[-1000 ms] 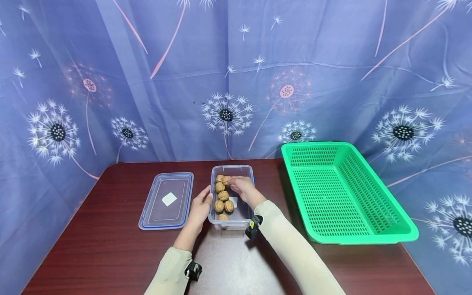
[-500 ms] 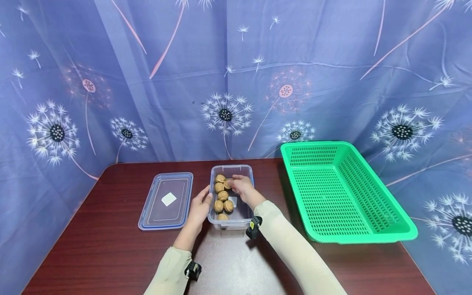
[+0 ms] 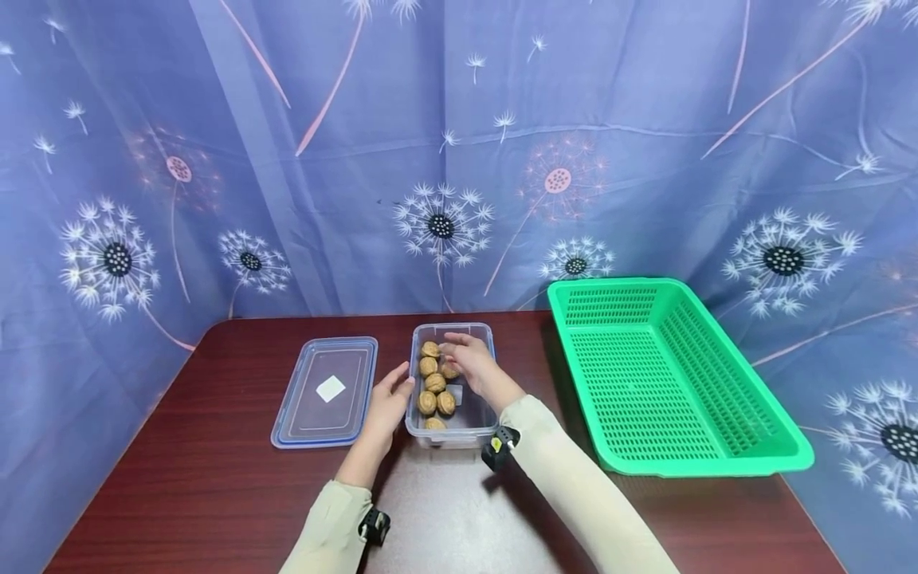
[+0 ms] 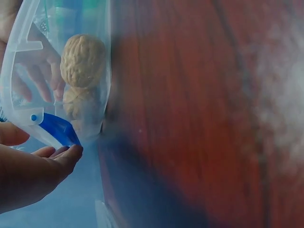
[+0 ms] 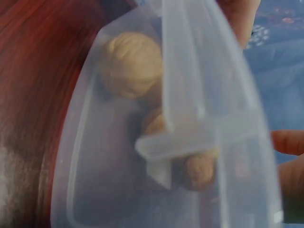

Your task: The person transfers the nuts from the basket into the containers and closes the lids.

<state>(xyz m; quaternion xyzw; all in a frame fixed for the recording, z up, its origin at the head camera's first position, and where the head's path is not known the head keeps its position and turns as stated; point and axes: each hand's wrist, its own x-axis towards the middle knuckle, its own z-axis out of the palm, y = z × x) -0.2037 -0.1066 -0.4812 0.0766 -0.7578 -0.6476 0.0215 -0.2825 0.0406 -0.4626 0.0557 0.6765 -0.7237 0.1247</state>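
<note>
A clear plastic food container (image 3: 475,413) with blue side latches stands on the table and holds several walnuts (image 3: 434,383), mostly along its left side. My left hand (image 3: 387,402) rests against the container's left wall; in the left wrist view its fingertips touch the blue latch (image 4: 59,130). My right hand (image 3: 471,360) is inside the container near the back, its fingers loosely extended above a walnut (image 3: 450,371) that it partly hides. Through the plastic in the left wrist view, those fingers (image 4: 38,80) point downward with nothing between them.
The container's lid (image 3: 301,406), clear with a blue seal and a white label, lies flat to the left. A large green plastic basket (image 3: 706,464) stands on the right of the dark red table (image 3: 215,470). Behind hangs a blue dandelion-print curtain (image 3: 344,223).
My right hand has moved a walnut slightly toward the front and right inside the container and let go of it, its fingers rising a little. The left hand stays put.
</note>
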